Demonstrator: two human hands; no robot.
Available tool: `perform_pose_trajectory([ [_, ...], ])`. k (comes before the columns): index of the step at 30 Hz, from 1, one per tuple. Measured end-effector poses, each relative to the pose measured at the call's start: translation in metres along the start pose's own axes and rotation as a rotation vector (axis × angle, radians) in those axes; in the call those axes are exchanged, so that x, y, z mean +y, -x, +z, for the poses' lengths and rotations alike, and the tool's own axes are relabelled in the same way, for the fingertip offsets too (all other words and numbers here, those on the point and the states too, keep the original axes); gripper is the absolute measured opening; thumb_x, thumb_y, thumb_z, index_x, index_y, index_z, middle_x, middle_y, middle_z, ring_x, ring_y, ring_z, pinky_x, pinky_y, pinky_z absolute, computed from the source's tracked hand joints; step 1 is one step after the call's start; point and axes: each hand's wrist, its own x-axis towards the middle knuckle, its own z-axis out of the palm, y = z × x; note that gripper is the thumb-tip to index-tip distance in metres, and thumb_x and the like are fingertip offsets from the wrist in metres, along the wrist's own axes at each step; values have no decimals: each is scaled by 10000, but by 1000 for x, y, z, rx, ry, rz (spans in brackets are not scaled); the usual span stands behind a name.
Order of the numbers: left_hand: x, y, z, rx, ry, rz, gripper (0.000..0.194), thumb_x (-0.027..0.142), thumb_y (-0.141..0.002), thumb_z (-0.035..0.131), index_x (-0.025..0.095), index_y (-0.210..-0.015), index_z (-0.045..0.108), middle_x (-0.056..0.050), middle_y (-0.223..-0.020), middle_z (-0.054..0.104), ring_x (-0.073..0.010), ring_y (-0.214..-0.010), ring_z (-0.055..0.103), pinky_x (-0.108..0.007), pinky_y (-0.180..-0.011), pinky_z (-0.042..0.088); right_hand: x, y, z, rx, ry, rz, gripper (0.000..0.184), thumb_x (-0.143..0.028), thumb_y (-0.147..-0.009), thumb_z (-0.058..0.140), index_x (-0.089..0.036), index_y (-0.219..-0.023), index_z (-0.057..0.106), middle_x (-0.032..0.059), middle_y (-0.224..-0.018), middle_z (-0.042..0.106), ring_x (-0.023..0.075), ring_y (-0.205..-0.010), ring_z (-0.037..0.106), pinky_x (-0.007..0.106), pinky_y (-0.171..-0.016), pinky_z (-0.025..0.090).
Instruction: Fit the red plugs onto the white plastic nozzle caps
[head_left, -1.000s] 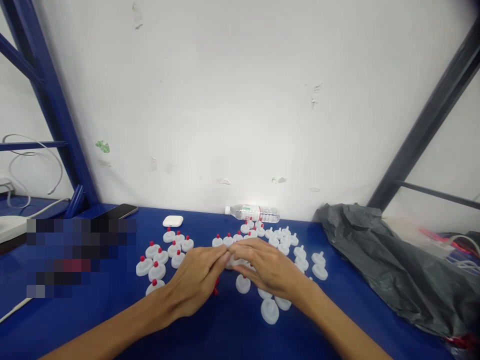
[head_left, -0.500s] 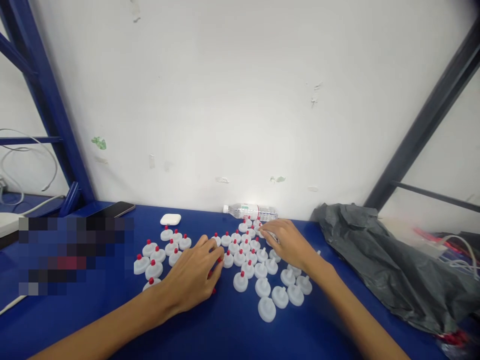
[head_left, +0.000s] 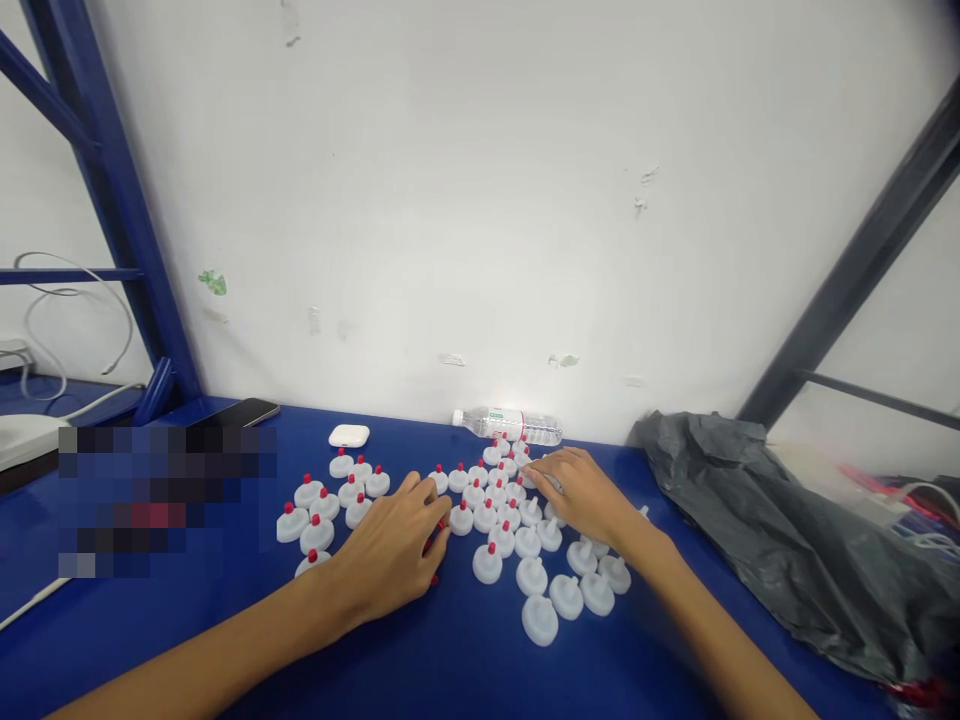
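Note:
Many round white nozzle lids (head_left: 487,564) stand on the blue table (head_left: 465,660), most with small red tips, while those toward the right have bare white spouts. My left hand (head_left: 394,545) is curled low over the table between two groups of lids. Its thumb and fingers close around small red caps (head_left: 430,545), partly hidden under them. My right hand (head_left: 581,490) reaches in from the right over the back of the main group. Its bent fingertips are at a white nozzle lid (head_left: 528,479), and the palm hides other lids below.
A clear plastic bottle (head_left: 510,424) lies along the wall. To its left are a white earbud case (head_left: 349,436) and a dark phone (head_left: 251,412). A grey plastic bag (head_left: 780,540) covers the right side. Blue frame posts (head_left: 127,200) and white cables (head_left: 112,300) stand left.
The view has shifted slightly, so the scene sits a little further right. Both hands stay nearly in place; the left fingers have moved slightly around the red caps.

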Motion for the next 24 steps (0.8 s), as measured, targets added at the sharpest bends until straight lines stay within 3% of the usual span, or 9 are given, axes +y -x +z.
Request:
perform_pose_trajectory([
  [4, 0, 1, 1, -5, 2, -1, 137, 200, -944, 488, 189, -848, 583, -73, -945, 582, -233, -891, 514, -324, -623, 360, 0, 0, 1, 56, 17, 33, 432, -377, -1073, 306, -243, -1083, 717, 74, -1071, 738, 263, -1025, 657, 446, -943, 437],
  [7, 0, 1, 1, 1, 6, -3, 141, 189, -936, 486, 191, -828, 577, -71, -938, 579, -231, -886, 519, -321, -616, 350, 4, -1, 6, 109, 27, 90, 466, -425, -1074, 272, -255, -1211, 683, 91, -1222, 689, 272, -1153, 606, 460, -992, 426],
  [11, 0, 0, 1, 0, 17, -3, 121, 187, -926, 491, 196, -854, 589, -71, -943, 584, -235, -886, 524, -322, -620, 354, 10, -2, 19, 8, -3, 126, 562, -475, -1075, 173, -262, -1383, 592, 87, -1417, 602, 294, -1363, 476, 556, -1136, 305],
  [16, 1, -1, -2, 56, 16, -21, 183, 189, -973, 420, 197, -896, 585, -66, -934, 591, -228, -863, 519, -330, -634, 371, 9, -2, 21, -35, -54, 102, 568, -506, -1073, 170, -271, -1485, 482, 51, -1493, 545, 284, -1441, 404, 594, -1188, 230],
  [20, 4, -3, -10, 127, 38, -61, 228, 214, -1005, 368, 203, -903, 572, -57, -919, 591, -222, -846, 516, -333, -643, 380, 0, -2, 1, 176, -55, 27, 440, -477, -1061, 338, -264, -1374, 563, 69, -1378, 634, 276, -1312, 541, 541, -1143, 340],
  [24, 6, -1, -16, 229, 95, -37, 198, 241, -1007, 379, 211, -901, 543, -34, -879, 585, -207, -818, 524, -326, -641, 381, -22, 2, -15, 382, -109, -20, 258, -375, -1046, 442, -253, -1220, 588, 82, -1215, 676, 249, -1099, 652, 427, -943, 523],
])
